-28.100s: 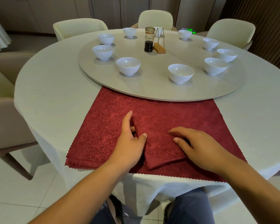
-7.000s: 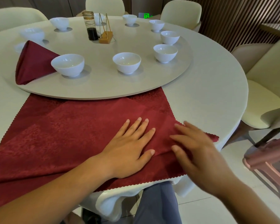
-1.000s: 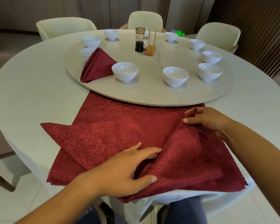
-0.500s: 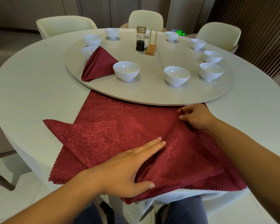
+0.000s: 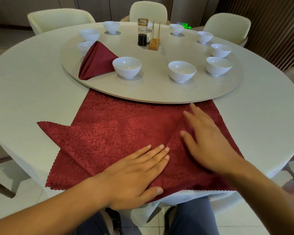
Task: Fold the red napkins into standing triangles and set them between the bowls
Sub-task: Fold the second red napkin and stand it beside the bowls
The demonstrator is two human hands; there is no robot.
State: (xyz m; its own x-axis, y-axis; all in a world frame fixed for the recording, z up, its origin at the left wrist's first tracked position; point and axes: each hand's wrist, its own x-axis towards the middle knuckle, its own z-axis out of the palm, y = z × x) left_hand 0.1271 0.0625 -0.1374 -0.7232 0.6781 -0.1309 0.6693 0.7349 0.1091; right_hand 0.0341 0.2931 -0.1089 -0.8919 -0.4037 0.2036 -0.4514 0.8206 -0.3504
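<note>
– fingers [image 5: 153,151] of the left hand [image 5: 134,177] lie straight and flat on the red napkin [image 5: 117,136], thumb at the near fold. and the other?
– right hand [image 5: 207,143] rests on it too, fingers spread and loose, along the diagonal crease just beside the left. neither one grips anything.
– where's that cloth?
– at the near edge of the round surface [image 5: 32,82], which has a pale cover. one corner pokes out to the left. under it lies another flat red napkin [image 5: 217,116], reaching the turntable [image 5: 159,92].
– and the finished one?
– the folded napkin [image 5: 98,60] stands on the turntable between two white bowls [image 5: 127,67], just beside the nearer.
– the room?
– cream chairs [image 5: 148,11] round the far side, a dark slatted wall [image 5: 270,22] on the right, pale floor tiles [image 5: 15,184] below. a dark bottle [image 5: 142,34] and a wooden holder [image 5: 154,43] sit mid-turntable.
</note>
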